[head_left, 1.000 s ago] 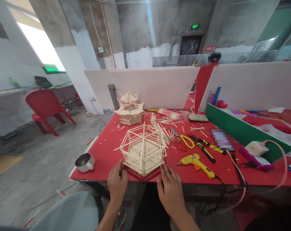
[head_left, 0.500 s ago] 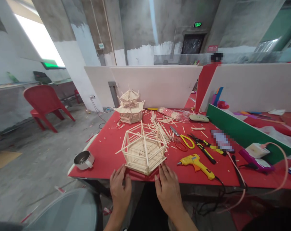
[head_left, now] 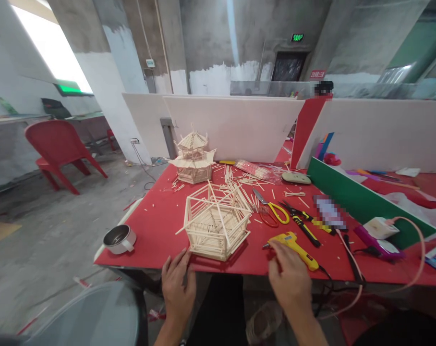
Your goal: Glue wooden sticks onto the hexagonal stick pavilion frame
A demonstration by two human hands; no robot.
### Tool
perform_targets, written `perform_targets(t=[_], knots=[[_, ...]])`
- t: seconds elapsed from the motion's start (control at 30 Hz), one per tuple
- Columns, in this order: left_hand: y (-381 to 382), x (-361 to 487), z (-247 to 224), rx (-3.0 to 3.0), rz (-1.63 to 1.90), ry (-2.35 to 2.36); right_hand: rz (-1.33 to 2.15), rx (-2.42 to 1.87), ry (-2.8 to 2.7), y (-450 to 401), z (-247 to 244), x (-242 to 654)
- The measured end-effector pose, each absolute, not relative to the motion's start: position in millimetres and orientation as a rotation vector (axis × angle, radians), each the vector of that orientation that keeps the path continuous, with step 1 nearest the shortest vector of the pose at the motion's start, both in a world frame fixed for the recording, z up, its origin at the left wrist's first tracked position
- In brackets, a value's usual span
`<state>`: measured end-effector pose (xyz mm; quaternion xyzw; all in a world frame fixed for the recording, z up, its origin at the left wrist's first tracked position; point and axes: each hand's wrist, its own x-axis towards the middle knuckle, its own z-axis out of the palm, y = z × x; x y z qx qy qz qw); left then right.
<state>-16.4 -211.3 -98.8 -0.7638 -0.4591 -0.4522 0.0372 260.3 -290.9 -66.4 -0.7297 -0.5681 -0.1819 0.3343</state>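
Observation:
A six-sided open frame of pale wooden sticks [head_left: 218, 223] stands near the front edge of the red table [head_left: 149, 230]. My left hand [head_left: 178, 278] rests at the table edge by the frame's lower left corner, fingers apart and holding nothing. Over the handle of the yellow glue gun [head_left: 304, 254] is my right hand [head_left: 290, 276], fingers bent; whether it touches the gun is unclear. Behind the frame stands a finished-looking stick pagoda [head_left: 193, 158], with loose sticks [head_left: 245, 185] scattered beside it.
A metal cup [head_left: 120, 239] sits at the left table edge. Yellow-handled scissors [head_left: 277, 211], pliers [head_left: 304, 228], a blurred phone and a purple power strip [head_left: 376, 242] lie at right, before a green board [head_left: 365, 197]. Cables hang over the front edge.
My right hand has left the frame's lower right corner and moved right to the glue gun. My left hand stays near the frame. The view has shifted slightly.

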Motion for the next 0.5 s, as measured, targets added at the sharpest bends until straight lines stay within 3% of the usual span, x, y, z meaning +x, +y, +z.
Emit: perform_targets(t=[0.17, 0.5], knots=[[-215, -13, -98, -2.383, -1.410, -1.349, -0.281, -2.548, -1.483, -294, -49, 316], [-208, -8, -77, -2.377, -1.842, -1.346, 0.291, -2.575, -1.284, -286, -45, 353]])
